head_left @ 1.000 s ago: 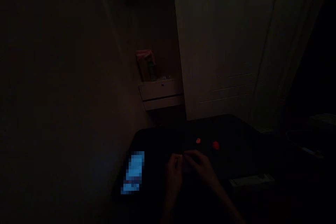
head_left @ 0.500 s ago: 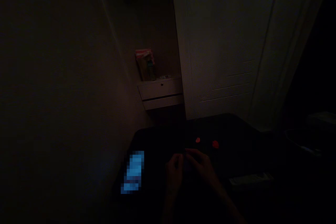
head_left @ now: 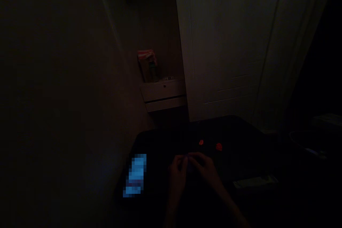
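Observation:
The scene is very dark. My left hand and my right hand meet over the dark tabletop, fingertips pinched close together. Between them shows a faint bluish-purple piece, too dim to name; both hands seem to grip it. Just beyond the fingers lie a small orange-red piece and, to its right, a crumpled-looking red piece. Neither is touched by a hand.
A lit blue screen, blurred into blocks, lies at the table's left. A pale flat packet is at the right. Behind stand a drawer unit holding a red-and-white bag and a green bottle, and a white panelled door.
My left fingertips have come up against the right ones, and the bluish-purple piece shows slightly more between them. The red pieces, screen and packet stay where they were.

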The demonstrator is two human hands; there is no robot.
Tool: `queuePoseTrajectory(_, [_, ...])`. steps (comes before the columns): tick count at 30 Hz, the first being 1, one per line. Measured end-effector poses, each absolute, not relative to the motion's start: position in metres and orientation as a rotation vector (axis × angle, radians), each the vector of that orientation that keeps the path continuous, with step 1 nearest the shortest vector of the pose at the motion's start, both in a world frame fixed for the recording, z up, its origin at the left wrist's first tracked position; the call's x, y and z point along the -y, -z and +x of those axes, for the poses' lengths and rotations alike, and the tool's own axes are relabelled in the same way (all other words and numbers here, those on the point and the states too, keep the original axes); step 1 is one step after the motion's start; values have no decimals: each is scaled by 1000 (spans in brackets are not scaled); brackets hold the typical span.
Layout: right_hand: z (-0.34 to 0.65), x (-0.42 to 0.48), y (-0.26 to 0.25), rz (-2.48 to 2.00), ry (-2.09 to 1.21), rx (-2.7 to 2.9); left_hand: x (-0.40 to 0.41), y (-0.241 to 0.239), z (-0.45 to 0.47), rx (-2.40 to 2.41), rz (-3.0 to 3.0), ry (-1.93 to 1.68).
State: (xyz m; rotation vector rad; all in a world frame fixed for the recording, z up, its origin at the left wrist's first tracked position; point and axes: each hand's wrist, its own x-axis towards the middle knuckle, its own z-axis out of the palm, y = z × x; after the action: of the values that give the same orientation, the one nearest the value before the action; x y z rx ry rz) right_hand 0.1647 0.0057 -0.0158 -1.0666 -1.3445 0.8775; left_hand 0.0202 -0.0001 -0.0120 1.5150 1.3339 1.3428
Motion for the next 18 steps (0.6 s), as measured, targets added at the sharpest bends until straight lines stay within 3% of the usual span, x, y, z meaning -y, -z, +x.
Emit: queuePoseTrajectory(18, [164, -6, 16, -1034, -846, 1404, 4, 9, 19, -1337, 1644, -1305])
